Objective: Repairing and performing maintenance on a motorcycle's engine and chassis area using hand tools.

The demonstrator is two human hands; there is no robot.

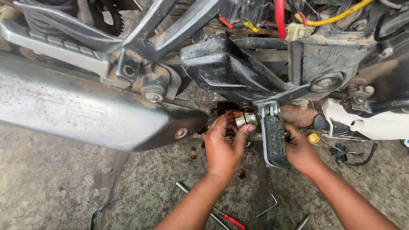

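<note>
Head view shows the left hand (pixel 224 146) pinching a small metal part (pixel 245 120) under the motorbike, while the right hand (pixel 300 150) grips the footpeg (pixel 274 138).

Both hands (pixel 258 148) around motorcycle footpeg (pixel 274 138), tools (pixel 229 219) below.

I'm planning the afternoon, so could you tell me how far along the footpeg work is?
Done: tools are out, with a red-handled screwdriver and hex key on the floor. In hand: the left hand grips a metal fitting under the frame while the right hand steadies the footpeg. Left: cannot tell.
</note>
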